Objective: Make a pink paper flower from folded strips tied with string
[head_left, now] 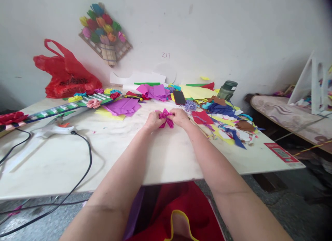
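Both the left hand (153, 121) and right hand (180, 117) pinch a pink paper flower (166, 117) with closed fingers above the tabletop (124, 154), near purple paper sheets (123, 106).

The pink piece (166, 118) pinched between both hands looked like soft, matt foam or felt sheet. Under the hands, the pale surface (124, 158) was smooth, matt board. Beyond them lay matt purple sheets (123, 106) and a glossy black phone (179, 97). Far to the left, a red plastic bag (66, 74) was shiny and crinkled.
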A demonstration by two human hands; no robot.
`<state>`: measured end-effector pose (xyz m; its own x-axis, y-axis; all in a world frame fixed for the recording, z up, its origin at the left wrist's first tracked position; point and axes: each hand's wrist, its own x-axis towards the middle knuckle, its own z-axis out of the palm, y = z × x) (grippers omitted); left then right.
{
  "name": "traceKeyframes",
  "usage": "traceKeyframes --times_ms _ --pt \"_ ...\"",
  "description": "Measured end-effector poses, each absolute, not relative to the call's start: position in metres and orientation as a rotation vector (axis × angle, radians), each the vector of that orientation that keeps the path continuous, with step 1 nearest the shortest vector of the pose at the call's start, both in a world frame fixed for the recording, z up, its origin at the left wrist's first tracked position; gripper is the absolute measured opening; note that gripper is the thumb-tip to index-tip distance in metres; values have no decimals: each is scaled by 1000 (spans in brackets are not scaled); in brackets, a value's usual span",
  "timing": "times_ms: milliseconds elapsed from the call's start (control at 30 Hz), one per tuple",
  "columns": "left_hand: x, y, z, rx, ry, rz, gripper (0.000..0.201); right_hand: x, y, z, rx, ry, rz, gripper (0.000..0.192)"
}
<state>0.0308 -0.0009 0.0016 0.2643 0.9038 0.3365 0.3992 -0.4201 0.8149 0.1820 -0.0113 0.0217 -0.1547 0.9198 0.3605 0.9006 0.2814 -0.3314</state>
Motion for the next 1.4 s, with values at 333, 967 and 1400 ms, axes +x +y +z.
traceKeyframes --times_ms 333,967,1400 --pt "30 3 0 1689 1095 1107 5 166 -22 25 -1304 -2484 -719 28" --pt "26 5 -2 1082 712 1238 17 199 10 5 -1460 -1540 395 29" --pt "28 11 -1 961 620 1243 12 183 -5 14 -1330 -1349 937 24"
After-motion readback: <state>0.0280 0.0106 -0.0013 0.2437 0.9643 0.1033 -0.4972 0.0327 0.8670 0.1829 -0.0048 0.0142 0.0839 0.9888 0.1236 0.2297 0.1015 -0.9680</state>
